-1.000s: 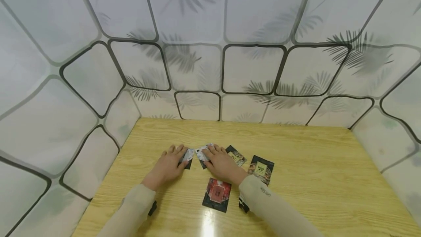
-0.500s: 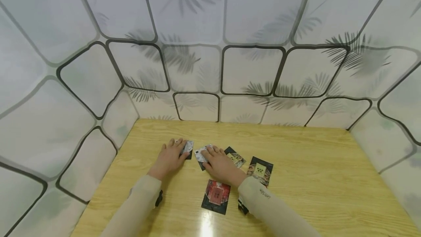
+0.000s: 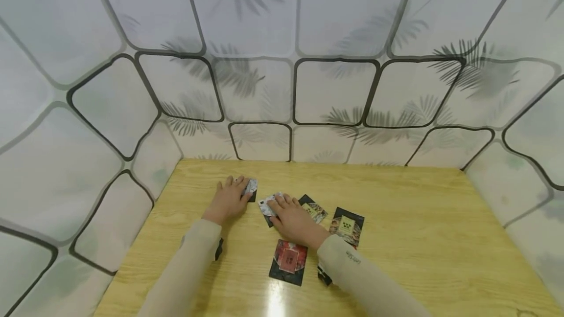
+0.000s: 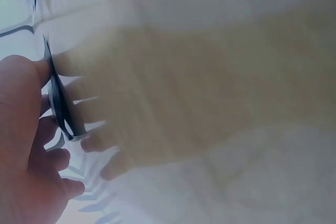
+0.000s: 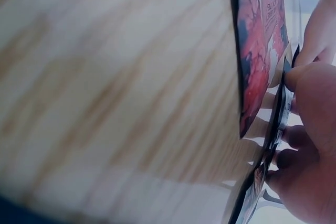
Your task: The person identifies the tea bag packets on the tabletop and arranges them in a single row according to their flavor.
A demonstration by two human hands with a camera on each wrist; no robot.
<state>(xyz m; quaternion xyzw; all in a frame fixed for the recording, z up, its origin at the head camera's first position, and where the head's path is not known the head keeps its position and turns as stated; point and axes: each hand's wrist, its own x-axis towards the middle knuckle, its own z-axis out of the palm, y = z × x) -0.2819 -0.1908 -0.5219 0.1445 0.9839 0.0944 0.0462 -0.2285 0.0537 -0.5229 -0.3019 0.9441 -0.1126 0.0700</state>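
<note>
Resting from above, your left hand (image 3: pixel 227 201) and right hand (image 3: pixel 291 216) each partly covered a packet, presumably to steady it against the bench (image 3: pixel 440 238). Both hands' fingers were extended and slightly apart, not clamped. The left packet (image 3: pixel 252 188) lay beneath your left fingers, its right end exposed; the right packet (image 3: pixel 266 206) protruded leftward past your right fingertips.

Bright head view, hazy wrist views

The head view is bright and even, with white glare (image 3: pixel 276 301) on the table (image 3: pixel 418 258) at bottom centre; wall (image 3: pixel 335 92) lines splay toward the edges. In the left wrist view, the left hand (image 4: pixel 31 145) casts or reflects a brownish patch (image 4: pixel 168 93) across the middle. The right wrist view blurs at left.
</note>
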